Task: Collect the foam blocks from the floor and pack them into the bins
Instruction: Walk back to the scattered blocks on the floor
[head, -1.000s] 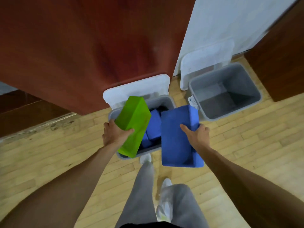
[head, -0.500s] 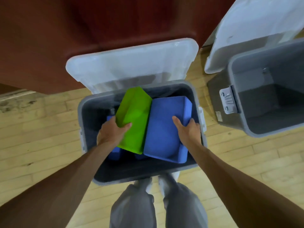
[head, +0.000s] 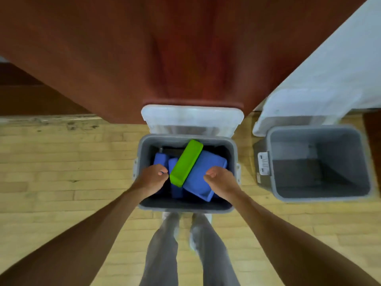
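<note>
Now that both blocks have left the hands, this drop into the nearer bin (head: 185,207) looks finished. At the bin's left half the left hand (head: 152,179) hovers with its fingers loosely curled and gripping nothing. Just past it stand the smaller blue blocks (head: 160,159), deep in the bin. Next comes the green block (head: 186,163), carried by that hand half a second ago. It now lies tilted on the pile, its far end raised toward the back wall, and leans partly over the large blue block (head: 203,176). That block, lately held by the right hand (head: 219,181), rests slanted in the bin's right half. The right hand hangs above its near edge, fingers curled in and, as far as I can tell, empty. Well apart to the right, the second bin (head: 321,197) stands open with nothing visible inside. Both hands seem free to fetch more, though the slanted pile may need pressing flat first.
</note>
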